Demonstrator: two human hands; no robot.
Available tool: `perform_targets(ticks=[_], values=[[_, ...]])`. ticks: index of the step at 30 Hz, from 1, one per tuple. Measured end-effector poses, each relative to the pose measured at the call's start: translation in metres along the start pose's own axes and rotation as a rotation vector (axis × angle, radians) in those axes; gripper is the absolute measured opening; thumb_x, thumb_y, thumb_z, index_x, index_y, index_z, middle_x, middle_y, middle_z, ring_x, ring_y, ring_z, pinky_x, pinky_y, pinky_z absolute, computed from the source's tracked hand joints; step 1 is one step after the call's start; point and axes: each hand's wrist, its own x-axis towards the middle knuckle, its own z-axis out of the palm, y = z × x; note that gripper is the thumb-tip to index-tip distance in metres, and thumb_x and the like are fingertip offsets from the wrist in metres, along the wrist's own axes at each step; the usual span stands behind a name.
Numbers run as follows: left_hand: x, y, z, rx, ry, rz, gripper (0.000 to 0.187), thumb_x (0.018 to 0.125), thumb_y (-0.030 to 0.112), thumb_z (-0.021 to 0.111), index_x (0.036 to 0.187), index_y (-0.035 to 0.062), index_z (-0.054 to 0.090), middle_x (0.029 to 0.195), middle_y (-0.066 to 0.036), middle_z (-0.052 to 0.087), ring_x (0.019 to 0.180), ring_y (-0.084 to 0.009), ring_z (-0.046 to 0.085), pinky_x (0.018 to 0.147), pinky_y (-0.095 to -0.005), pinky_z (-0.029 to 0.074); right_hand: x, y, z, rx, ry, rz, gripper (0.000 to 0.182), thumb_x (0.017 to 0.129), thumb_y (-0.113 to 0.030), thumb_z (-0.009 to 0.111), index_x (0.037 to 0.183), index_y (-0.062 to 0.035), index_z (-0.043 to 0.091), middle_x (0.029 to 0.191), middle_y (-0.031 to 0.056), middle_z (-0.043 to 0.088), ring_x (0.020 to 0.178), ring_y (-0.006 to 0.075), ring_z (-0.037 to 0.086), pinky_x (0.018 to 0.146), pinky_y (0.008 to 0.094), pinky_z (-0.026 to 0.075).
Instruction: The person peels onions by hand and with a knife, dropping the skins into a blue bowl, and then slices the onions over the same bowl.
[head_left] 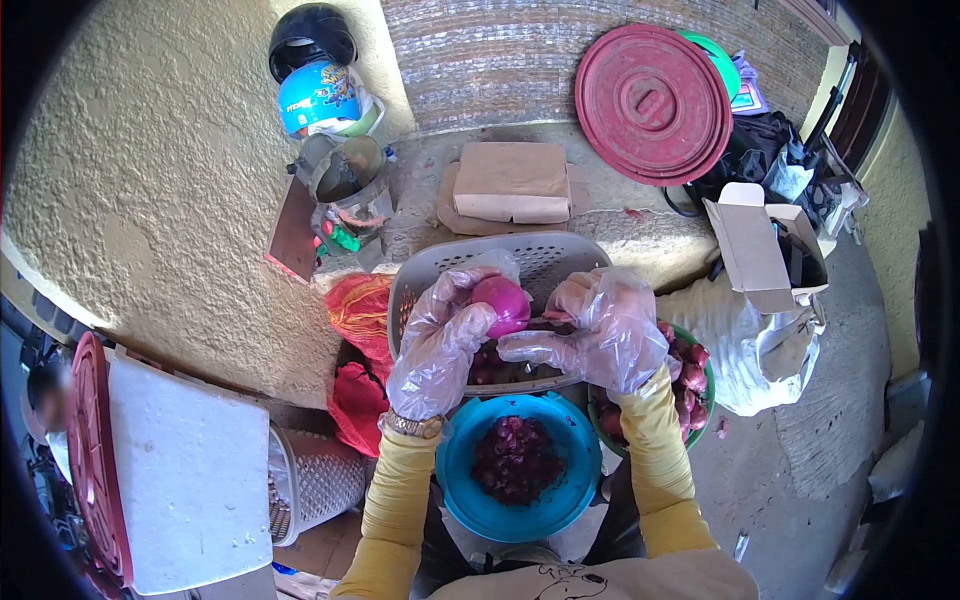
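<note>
Head view: one peeled purple onion sits gripped in the gloved left hand, above one grey basket. Gloved right hand, at three o'clock of it, has fingers partly curled; whether it grips anything, I cannot tell. One blue basin lies at six, two helmets at eleven.

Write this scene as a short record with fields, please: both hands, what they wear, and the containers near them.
Left hand: holds a purple onion
Right hand: beside the onion; whether it holds something is unclear
Gloves: clear plastic, on both hands
Gray basket: under the hands
Blue basin: dark red pieces inside
Green bowl: red onions inside, partly behind the right arm
</note>
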Motion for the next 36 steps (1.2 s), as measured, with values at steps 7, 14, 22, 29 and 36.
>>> perform_targets(ticks=[7, 14, 22, 29, 36], values=[[0.000, -0.001, 0.000, 0.018, -0.003, -0.013, 0.045, 0.097, 0.020, 0.073, 0.135, -0.0006, 0.059, 0.132, -0.011, 0.063, 0.119, -0.0212, 0.062, 0.104, -0.0372, 0.052, 0.000, 0.000, 0.002, -0.003, 0.028, -0.019, 0.062, 0.071, -0.069, 0.079, 0.066, -0.0109, 0.059, 0.067, 0.0060, 0.060, 0.062, 0.0299, 0.063, 0.058, 0.0417, 0.050], [0.001, -0.001, 0.001, 0.079, 0.034, 0.035, 0.044, 0.097, 0.016, 0.071, 0.134, -0.0029, 0.055, 0.129, -0.014, 0.063, 0.116, -0.0250, 0.065, 0.101, -0.0404, 0.056, 0.001, 0.000, 0.003, -0.062, 0.016, -0.075, 0.060, 0.070, -0.068, 0.080, 0.062, -0.0126, 0.057, 0.060, 0.0050, 0.055, 0.056, 0.0276, 0.060, 0.053, 0.0404, 0.049], [0.003, -0.004, -0.008, 0.054, 0.026, 0.026, 0.043, 0.098, 0.016, 0.070, 0.134, -0.0024, 0.056, 0.130, -0.014, 0.063, 0.118, -0.0273, 0.066, 0.102, -0.0416, 0.056, -0.001, 0.002, 0.006, 0.048, 0.000, -0.074, 0.061, 0.069, -0.067, 0.082, 0.060, -0.0129, 0.056, 0.057, 0.0052, 0.053, 0.055, 0.0280, 0.059, 0.053, 0.0415, 0.049], [0.003, -0.001, -0.006, 0.101, 0.013, 0.031, 0.046, 0.097, 0.021, 0.073, 0.136, 0.0005, 0.058, 0.128, -0.009, 0.063, 0.118, -0.0195, 0.062, 0.103, -0.0365, 0.051, 0.000, 0.002, 0.008, 0.024, 0.055, -0.014, 0.063, 0.066, -0.067, 0.085, 0.063, -0.0119, 0.057, 0.057, 0.0082, 0.053, 0.056, 0.0310, 0.060, 0.055, 0.0437, 0.049], [0.007, 0.001, -0.007, 0.019, 0.109, 0.017, 0.041, 0.104, 0.018, 0.061, 0.138, -0.0015, 0.051, 0.136, -0.015, 0.059, 0.119, -0.0311, 0.065, 0.098, -0.0448, 0.059, -0.034, 0.000, 0.007, 0.587, -0.162, 0.189, 0.046, 0.092, -0.047, 0.075, 0.086, -0.0027, 0.066, 0.063, 0.0157, 0.054, 0.059, 0.0363, 0.059, 0.059, 0.0444, 0.048]])
